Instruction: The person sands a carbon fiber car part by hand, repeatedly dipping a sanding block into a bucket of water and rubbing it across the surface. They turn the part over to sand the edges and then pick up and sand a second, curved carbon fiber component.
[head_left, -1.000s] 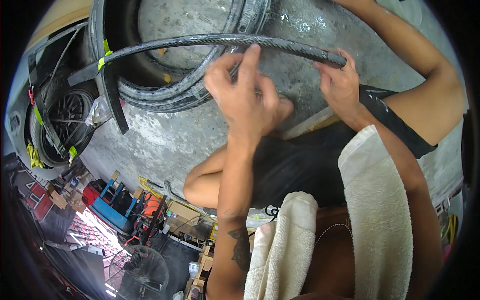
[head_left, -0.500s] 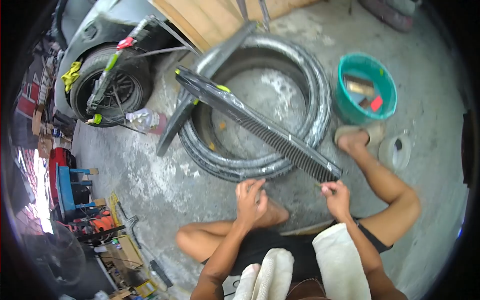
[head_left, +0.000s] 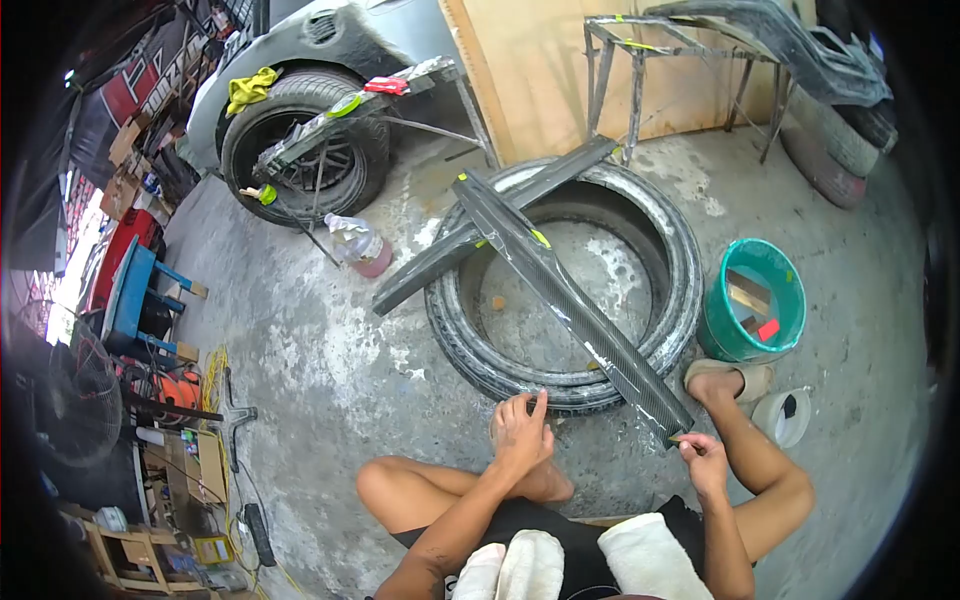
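A long carbon-fibre-patterned strip (head_left: 590, 320) lies across a tyre (head_left: 690, 245) on the floor, over a second dark strip (head_left: 420, 268). My right hand (head_left: 708, 462) is at the near end of the patterned strip, thumb and fingers pinched on a small brownish piece (head_left: 676, 438) whose kind I cannot make out. Whitish wet-looking streaks show near that end. Close to the tyre's near edge is my left hand (head_left: 522, 436), fingers partly stretched and apart, with nothing visible in it.
A green bucket (head_left: 722, 335) holding blocks and a red piece stands right of the tyre, near a white tub (head_left: 782, 418). To the left are a bottle of pink liquid (head_left: 368, 250) and a car wheel (head_left: 300, 150). A metal stand (head_left: 635, 95) is behind.
The view has swung, so the tyre and strips appear lower and further right, and the stand behind has come into view. My right hand stays at the strip's near end.
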